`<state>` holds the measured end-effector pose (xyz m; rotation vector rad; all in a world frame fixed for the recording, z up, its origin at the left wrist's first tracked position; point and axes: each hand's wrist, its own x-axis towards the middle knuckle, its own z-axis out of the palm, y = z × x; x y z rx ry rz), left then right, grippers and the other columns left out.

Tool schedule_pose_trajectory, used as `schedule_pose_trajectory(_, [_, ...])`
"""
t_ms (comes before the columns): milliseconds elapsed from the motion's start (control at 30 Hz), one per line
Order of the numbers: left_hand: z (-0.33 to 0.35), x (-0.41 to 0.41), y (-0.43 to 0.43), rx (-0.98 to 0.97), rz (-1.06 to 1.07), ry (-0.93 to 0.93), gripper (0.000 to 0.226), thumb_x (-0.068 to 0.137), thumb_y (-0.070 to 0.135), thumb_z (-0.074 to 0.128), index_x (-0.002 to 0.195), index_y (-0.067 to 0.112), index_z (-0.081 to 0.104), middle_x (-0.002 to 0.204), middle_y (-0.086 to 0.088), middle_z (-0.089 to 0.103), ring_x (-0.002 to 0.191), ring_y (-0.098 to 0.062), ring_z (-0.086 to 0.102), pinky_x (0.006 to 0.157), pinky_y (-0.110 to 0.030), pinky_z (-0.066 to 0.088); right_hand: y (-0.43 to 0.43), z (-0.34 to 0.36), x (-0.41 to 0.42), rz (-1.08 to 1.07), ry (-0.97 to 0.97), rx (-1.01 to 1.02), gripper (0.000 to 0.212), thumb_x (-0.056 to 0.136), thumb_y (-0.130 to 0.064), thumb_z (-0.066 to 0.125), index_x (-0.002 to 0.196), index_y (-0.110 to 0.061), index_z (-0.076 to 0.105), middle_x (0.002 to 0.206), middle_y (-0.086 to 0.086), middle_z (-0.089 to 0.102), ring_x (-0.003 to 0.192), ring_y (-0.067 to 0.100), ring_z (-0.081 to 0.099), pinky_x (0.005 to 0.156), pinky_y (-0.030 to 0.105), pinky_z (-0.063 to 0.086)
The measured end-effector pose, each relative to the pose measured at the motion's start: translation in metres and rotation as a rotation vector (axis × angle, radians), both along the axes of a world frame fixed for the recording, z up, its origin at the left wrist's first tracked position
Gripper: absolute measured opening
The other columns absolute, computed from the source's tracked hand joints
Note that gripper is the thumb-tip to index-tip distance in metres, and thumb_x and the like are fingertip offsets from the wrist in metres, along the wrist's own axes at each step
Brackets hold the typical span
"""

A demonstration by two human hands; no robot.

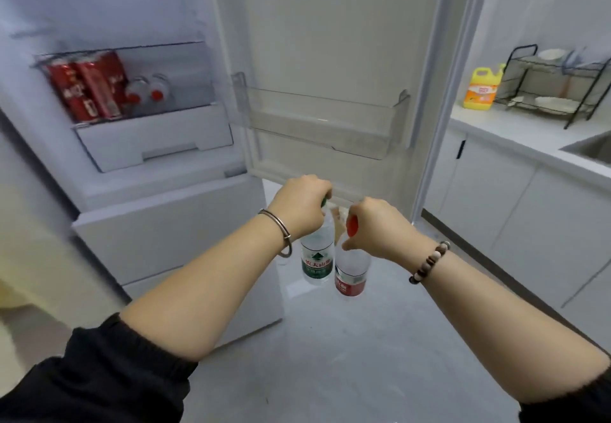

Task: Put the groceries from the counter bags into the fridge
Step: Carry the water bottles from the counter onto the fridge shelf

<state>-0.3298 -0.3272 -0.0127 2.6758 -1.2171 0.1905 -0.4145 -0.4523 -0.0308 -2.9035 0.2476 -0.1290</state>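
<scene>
Your left grip (299,206) is closed round the neck of the green bottle (317,262), fingers curled over its cap. Your right grip (377,227) is closed the same way on the red bottle (352,273), and a bit of red cap shows under your thumb. Both bottles hang below your hands, in the air over the floor (330,356), in front of the open fridge (158,197) and just below its door. They hang side by side, so close that you cannot tell whether they touch.

Holding them by the neck looks a sound choice. One hand manages one bottle, the weight hangs straight down, and the body stays free to drop into a slot. Each bottle's long axis runs near vertical, with the cap up in your palm, the base toward the floor and the label facing you.

That upright hang suits the see-through door bin (317,121), which sits above and just beyond your hands. You would need to lift each base over the bin's front wall and lower the bottle in, with no turning. Mind the two bases knocking together as you raise them.

Inside the fridge, red cans (86,88) stand on a shelf with two small red-capped bottles (147,90) just beside them, above a white drawer (152,138).

To your right, well apart, the surface (515,135) carries a yellow jug (481,90) and a dish rack (555,85). No bags are in view.
</scene>
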Motion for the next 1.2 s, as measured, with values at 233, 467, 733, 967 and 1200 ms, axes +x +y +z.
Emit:
schedule_pose_trajectory(233, [0.024,0.033,0.059,-0.067,0.253,-0.144,0.026,0.090,0.012,0.056,0.116,0.014,0.057,0.113,-0.006,0.056,0.105,-0.027,0.054,0.087,-0.034,0.042,0.042,0.013,0.061,0.228,-0.120,-0.032,0.020,0.082,-0.018,0.067,0.101,-0.013,0.062,0.104,0.002,0.057,0.091,0.023,0.055,0.070,0.028,0.039])
schedule_pose_trajectory(467, [0.047,0.092,0.118,-0.214,0.405,-0.298,0.025,0.087,0.010,0.055,0.112,0.013,0.058,0.109,-0.007,0.055,0.093,-0.034,0.058,0.075,-0.039,0.048,0.094,0.038,0.134,0.330,-0.248,0.000,0.019,0.083,-0.016,0.067,0.100,-0.011,0.059,0.100,0.003,0.048,0.080,0.024,0.050,0.068,0.031,0.039])
schedule_pose_trajectory(733, [0.072,0.188,0.171,-0.363,0.363,-0.489,0.028,0.077,-0.004,0.062,0.103,0.007,0.064,0.099,-0.012,0.058,0.073,-0.035,0.060,0.061,-0.042,0.049,0.144,0.070,0.231,0.320,-0.453,-0.074,0.018,0.087,-0.013,0.062,0.103,-0.008,0.057,0.104,0.008,0.048,0.079,0.035,0.055,0.074,0.044,0.047])
schedule_pose_trajectory(967, [0.089,0.273,0.214,-0.508,0.225,-0.661,0.031,0.065,-0.009,0.069,0.092,0.006,0.067,0.088,-0.011,0.060,0.060,-0.030,0.059,0.047,-0.037,0.049,0.171,0.081,0.311,0.363,-0.767,-0.121,0.018,0.074,-0.001,0.072,0.087,0.000,0.060,0.088,0.015,0.053,0.052,0.034,0.048,0.048,0.031,0.034])
schedule_pose_trajectory(1200, [0.085,0.345,0.233,-0.608,0.150,-0.758,0.033,0.066,-0.013,0.068,0.094,0.004,0.067,0.091,-0.011,0.060,0.068,-0.025,0.060,0.055,-0.033,0.053,0.184,0.080,0.384,0.337,-1.004,-0.061,0.021,0.068,0.008,0.073,0.077,-0.001,0.056,0.079,0.015,0.052,0.051,0.024,0.037,0.043,0.025,0.028])
